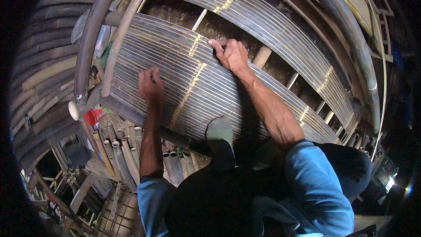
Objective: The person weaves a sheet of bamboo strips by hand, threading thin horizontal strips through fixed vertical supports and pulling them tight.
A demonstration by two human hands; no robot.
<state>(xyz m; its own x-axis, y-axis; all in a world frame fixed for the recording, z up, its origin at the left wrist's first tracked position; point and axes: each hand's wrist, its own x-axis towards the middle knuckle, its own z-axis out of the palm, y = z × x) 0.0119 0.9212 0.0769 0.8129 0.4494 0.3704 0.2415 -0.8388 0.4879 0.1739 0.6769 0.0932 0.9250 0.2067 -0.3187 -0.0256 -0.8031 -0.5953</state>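
A panel of narrow grey bamboo slats point(144, 57), with pale lines between them, lies across a frame in front of me. Above its left part is my left hand point(151, 87), fingers curled in a pinch; a small dark bit shows between them, too small to name. A thin brownish strand point(179, 49) crosses the slats between my hands; whether either hand holds it is unclear. My right hand point(231, 55) is closed at the panel's far edge, thumb pointing left, fingertips partly hidden. My foot point(220, 129) rests on the panel's near side.
Beyond a gap with crossbars lies a second slatted panel point(272, 22). A thick bamboo pole point(97, 35) borders the left, and another pole point(351, 26) curves along the right. Cut bamboo tubes point(125, 158) stand below left, near a red container point(94, 116).
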